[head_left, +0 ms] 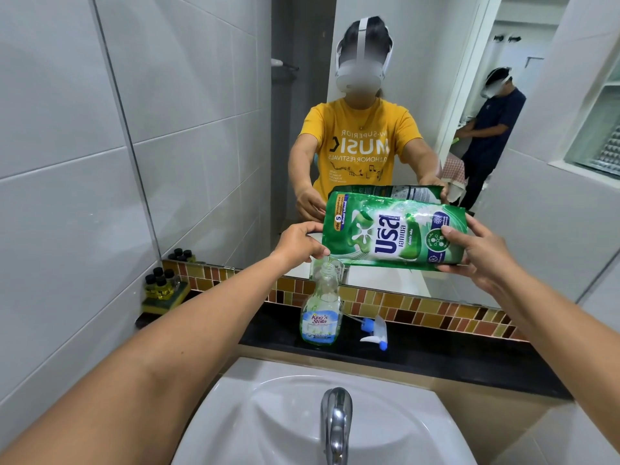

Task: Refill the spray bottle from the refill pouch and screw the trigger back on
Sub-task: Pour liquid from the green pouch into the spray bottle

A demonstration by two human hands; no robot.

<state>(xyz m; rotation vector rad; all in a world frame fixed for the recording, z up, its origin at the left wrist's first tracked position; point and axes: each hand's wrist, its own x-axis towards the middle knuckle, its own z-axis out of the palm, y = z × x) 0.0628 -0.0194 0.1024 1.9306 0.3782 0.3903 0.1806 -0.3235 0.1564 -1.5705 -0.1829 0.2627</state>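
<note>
I hold a green refill pouch (394, 229) on its side above the black counter. My left hand (298, 243) pinches its lower left corner, which sits right over the open neck of a clear spray bottle (322, 310). My right hand (476, 250) grips the pouch's right end. A thin green stream runs from the corner into the neck. The bottle stands upright with a little green liquid at its bottom. The white and blue trigger head (374, 330) lies on the counter just right of the bottle.
A white sink (268, 414) with a chrome tap (335, 424) lies below the counter (453, 357). Small yellow bottles (161, 283) stand on a sponge at the left wall. The mirror (218, 112) behind shows me and another person in the doorway.
</note>
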